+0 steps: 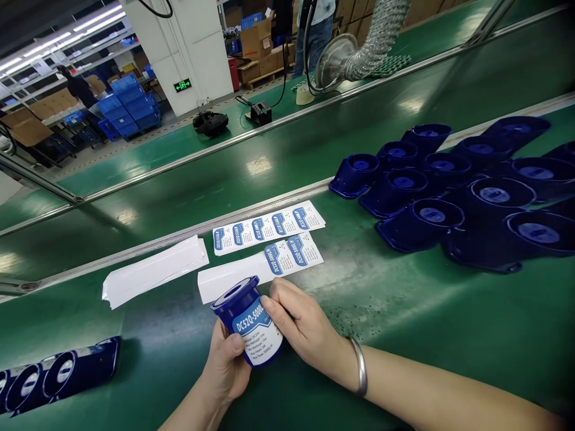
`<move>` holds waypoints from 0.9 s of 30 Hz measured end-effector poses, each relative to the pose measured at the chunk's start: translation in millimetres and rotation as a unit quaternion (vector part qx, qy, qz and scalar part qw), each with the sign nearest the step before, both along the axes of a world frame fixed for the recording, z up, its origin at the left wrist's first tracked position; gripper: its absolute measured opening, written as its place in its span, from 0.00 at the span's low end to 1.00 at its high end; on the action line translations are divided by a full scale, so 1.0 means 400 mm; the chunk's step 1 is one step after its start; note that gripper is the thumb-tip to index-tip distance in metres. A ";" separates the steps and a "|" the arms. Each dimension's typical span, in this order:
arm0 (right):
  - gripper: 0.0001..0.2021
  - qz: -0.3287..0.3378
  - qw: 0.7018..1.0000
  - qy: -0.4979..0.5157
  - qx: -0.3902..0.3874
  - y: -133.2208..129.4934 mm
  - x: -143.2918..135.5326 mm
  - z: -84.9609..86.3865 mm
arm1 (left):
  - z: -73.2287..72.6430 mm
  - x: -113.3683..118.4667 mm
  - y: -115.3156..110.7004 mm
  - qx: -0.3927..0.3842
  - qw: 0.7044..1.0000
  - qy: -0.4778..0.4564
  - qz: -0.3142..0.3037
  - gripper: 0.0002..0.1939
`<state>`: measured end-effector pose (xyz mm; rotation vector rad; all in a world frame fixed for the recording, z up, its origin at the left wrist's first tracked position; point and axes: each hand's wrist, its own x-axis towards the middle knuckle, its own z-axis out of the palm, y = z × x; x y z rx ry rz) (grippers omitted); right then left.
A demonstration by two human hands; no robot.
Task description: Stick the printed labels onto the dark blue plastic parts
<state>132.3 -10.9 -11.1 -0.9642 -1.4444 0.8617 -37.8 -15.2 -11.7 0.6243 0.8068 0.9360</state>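
My left hand (223,363) is wrapped round a dark blue plastic cylindrical housing (228,306) with a flanged rim, tilted with its round opening facing up. On its side sits a blue and white label (260,342) reading DC52Q-5000L, with the end of the print covered by fingers. My right hand (305,326) is closed at the label's right edge, thumb and fingers pressed against it; a silver bangle circles that wrist. Just beyond the housing lies a label sheet (238,272), partly bare backing with two labels left at its right end. Behind it rests a fuller label sheet (269,227).
White backing strips (155,272) lie left of the sheets. Several blue housings (404,185) stand grouped at the right, and more blue housings (63,371) lie at lower left. A metal rail (179,239) edges the green bench. A flexible duct (377,42) hangs behind, near a person.
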 end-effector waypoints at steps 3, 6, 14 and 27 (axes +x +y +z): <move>0.14 -0.017 0.994 0.075 -0.079 -0.006 -0.020 -0.025 | -0.005 -0.005 0.000 0.012 1.000 0.016 -0.002 0.42; 0.13 -0.005 0.981 0.137 -0.138 -0.005 -0.030 -0.037 | -0.005 -0.007 0.010 0.006 1.000 0.020 0.002 0.34; 0.19 0.003 0.983 0.150 -0.107 0.033 0.033 -0.020 | 0.020 0.017 0.043 -0.061 0.987 -0.121 -0.092 0.26; 0.21 0.085 0.966 0.184 -0.162 0.020 0.025 -0.038 | -0.001 0.019 0.032 -0.075 0.974 -0.076 -0.199 0.28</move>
